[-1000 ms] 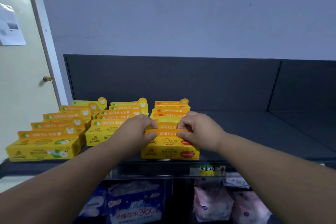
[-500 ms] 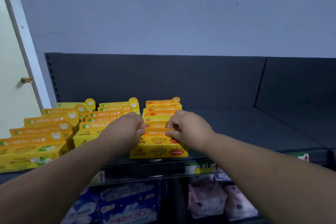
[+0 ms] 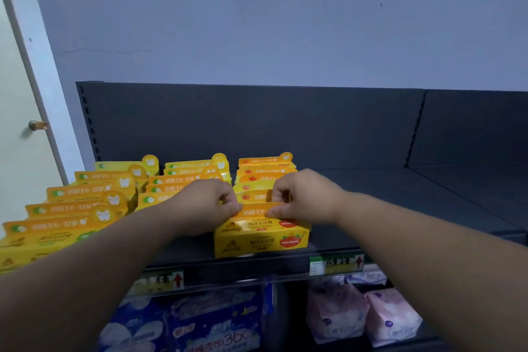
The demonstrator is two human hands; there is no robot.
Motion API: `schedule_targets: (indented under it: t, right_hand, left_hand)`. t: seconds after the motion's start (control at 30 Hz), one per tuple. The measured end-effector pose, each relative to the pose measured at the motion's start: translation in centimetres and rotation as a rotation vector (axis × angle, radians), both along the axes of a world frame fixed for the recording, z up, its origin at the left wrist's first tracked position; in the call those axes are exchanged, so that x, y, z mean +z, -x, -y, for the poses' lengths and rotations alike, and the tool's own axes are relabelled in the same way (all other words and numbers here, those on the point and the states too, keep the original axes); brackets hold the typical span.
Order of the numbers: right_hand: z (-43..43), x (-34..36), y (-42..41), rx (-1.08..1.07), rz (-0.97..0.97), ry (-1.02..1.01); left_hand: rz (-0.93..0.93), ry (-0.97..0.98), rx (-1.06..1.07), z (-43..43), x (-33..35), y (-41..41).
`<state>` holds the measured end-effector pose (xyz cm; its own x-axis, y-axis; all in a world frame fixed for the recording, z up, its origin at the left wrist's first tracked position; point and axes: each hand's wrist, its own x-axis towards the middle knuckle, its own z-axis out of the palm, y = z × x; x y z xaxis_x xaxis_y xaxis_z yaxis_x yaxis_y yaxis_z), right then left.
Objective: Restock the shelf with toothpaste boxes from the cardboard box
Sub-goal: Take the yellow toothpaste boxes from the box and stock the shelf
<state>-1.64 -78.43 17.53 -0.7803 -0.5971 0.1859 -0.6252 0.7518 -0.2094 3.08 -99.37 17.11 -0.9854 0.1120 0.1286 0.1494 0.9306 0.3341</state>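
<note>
Three rows of yellow toothpaste boxes stand on the dark grey shelf. The front strawberry toothpaste box of the right row sits at the shelf's front edge. My left hand pinches the left end of its raised top flap, and my right hand pinches the right end. More strawberry boxes line up behind it. The two left rows hold green-apple toothpaste boxes. The cardboard box is out of view.
The shelf's right half is bare dark metal with an upright back panel. Price labels run along the front rail. Below are blue packs and pink packs. A door with a knob is at the left.
Both hands stay on the front strawberry box's flap, fingers closing a little more onto it. The view has shifted slightly, first right then back left.
</note>
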Motion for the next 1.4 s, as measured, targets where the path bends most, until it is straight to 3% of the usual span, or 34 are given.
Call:
schedule_targets:
  t: [0.13,0.3,0.37,0.6,0.7,0.8,0.97,1.07,1.23,1.4]
  right_hand:
    - [0.5,1.0,0.1,0.019,0.021,0.171]
    - [2.6,0.6,0.0,0.101,0.137,0.047]
    - [3.5,0.1,0.0,0.149,0.144,-0.020]
    - [4.4,0.4,0.1,0.150,0.248,0.030]
    - [3.8,0.8,0.9,0.079,0.164,0.152]
    - [2.6,1.1,2.2,-0.100,0.056,0.078]
    - [0.9,0.1,4.3,-0.286,0.266,-0.033]
    - [1.0,-0.8,4.7,-0.261,0.356,-0.034]
    - [1.6,-0.9,4.3,-0.188,0.339,0.079]
    - [0.3,-0.6,3.8,-0.280,0.189,0.160]
  left_hand:
    - [-0.094,0.003,0.067,2.9,1.1,0.2]
    - [0.007,0.269,0.076,6.3,0.4,0.4]
    - [-0.018,0.292,0.069,6.6,0.1,0.5]
    - [-0.002,0.314,0.041,7.2,-0.1,-0.2]
    - [0.044,0.407,0.062,7.0,-0.1,-0.3]
    - [0.043,0.517,0.069,6.9,0.4,0.1]
    - [0.089,0.630,0.064,7.4,1.2,0.3]
    - [0.095,0.562,0.066,7.0,1.8,0.4]
    - [-0.096,0.175,0.092,4.7,2.3,1.4]
    - [-0.157,0.132,-0.003,1.4,2.0,3.0]
